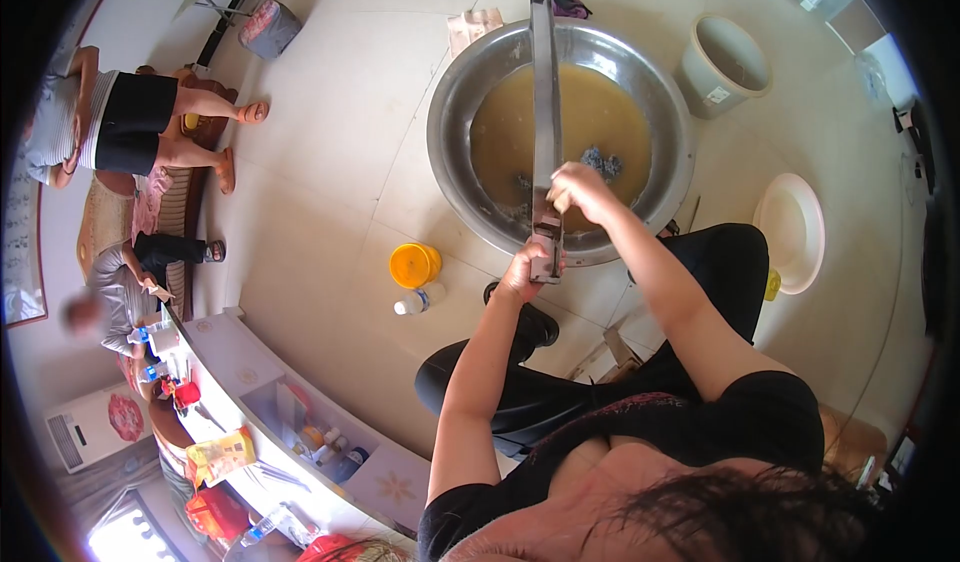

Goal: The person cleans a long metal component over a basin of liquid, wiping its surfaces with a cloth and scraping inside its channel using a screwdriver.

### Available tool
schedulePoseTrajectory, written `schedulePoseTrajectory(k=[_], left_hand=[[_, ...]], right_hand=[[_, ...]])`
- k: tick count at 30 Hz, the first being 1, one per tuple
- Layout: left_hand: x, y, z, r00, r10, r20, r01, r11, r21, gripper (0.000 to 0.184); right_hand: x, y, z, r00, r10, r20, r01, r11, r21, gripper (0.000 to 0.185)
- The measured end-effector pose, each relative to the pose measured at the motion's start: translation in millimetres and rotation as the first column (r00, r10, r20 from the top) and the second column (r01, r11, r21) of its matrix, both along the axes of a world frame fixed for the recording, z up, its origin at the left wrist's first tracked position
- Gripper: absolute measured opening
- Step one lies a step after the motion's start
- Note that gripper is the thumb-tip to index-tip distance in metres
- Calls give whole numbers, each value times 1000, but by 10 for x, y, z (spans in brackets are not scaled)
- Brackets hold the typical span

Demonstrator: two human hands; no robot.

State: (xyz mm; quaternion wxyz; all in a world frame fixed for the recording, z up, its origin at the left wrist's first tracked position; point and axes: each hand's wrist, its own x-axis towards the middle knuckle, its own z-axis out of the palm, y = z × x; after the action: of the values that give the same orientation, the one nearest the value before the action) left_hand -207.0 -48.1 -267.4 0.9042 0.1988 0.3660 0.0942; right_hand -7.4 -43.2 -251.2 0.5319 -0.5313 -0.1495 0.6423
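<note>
A long, narrow metal bar [543, 92] lies across a wide steel basin [450, 112]. The basin holds cloudy yellow-brown liquid [500, 112] with dark grey clumps [603, 162] in it. My left hand [524, 270] is wrapped round the near end of the bar, at the basin's near rim. Just right of the bar, above the liquid, my right hand [583, 192] is closed, its fingers pinched on something small and yellowish that I cannot make out.
A yellow tub [415, 264] and a white bottle [412, 303] stand left of my feet. At right are a grey bucket [725, 67] and a pale pink basin [790, 234]. Two people are at the left, by a long cluttered counter [215, 347].
</note>
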Motion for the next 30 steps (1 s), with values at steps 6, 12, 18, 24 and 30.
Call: schedulePoseTrajectory(k=[6,12,18,24,30], left_hand=[[43,-63,85,1000,6,-4,-6,1000,28,44],[16,18,159,997,40,68,-31,990,-134,46],[-24,50,177,991,53,121,-28,979,-201,47],[-38,46,75,982,62,176,-22,975,-222,47],[43,67,398,953,148,264,-53,941,-335,56]], right_hand=[[512,-105,89,642,-328,-693,534,840,97,6],[796,149,-223,815,-343,-467,489,839,238,10],[734,382,287,912,-402,-78,407,910,71,23],[793,506,385,862,-507,-4,507,862,7,48],[603,353,188,869,-493,51,490,870,51,22]])
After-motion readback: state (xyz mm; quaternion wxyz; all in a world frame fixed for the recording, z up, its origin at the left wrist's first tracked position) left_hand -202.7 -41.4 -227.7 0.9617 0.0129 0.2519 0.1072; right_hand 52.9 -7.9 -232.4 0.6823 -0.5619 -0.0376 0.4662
